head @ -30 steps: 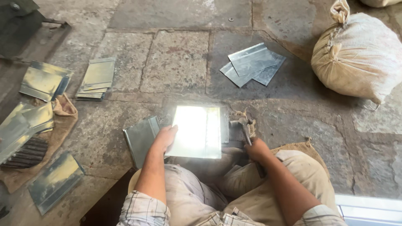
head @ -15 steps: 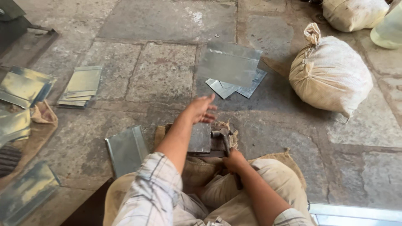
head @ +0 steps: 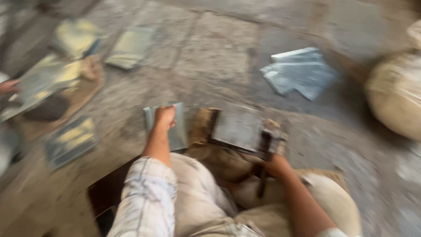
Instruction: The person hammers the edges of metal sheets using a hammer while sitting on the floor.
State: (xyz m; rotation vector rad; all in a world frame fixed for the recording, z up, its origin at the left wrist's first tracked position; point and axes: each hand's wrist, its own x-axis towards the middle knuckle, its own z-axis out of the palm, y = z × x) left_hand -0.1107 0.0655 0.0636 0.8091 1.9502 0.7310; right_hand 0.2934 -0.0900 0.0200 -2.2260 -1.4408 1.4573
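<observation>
Frame quality: heavy motion blur, small detail lost.
Seat: person sits low on the ground, pale trousers [head: 197, 197] and a checked sleeve [head: 140, 197] nearest the camera, knees spread.
Floor: rough stone slabs [head: 219, 57] with dirt in the joints, grey-brown, outdoors or an open shed, cannot tell which.
Left hand: left hand [head: 165, 117] reaches forward from a straight forearm, fingers curled over the top edge of a metal sheet stack [head: 177, 129] that stands just left of the knees; gripping it.
Right hand: right hand [head: 274, 164] sits low by the right knee, closed round a dark tool handle [head: 263, 175]; the tool's head is too blurred to name.
Work block: a flat dark metal plate [head: 237, 127] lies on sacking [head: 201, 127] between the knees, just beside the sheet stack, tilted slightly down to the right.
Left side: shiny sheets [head: 72, 140] and more [head: 48, 79] lie on brown sacking; another person's hand [head: 8, 85] shows at the left edge.
Far middle: a loose pile of grey sheets [head: 300, 72] lies well apart, ahead and right; another small stack [head: 129, 48] lies ahead and left.
Right edge: a stuffed tan sack [head: 394, 92] stands near the frame edge.
Open room: bare slabs lie between the work block and the grey pile.
</observation>
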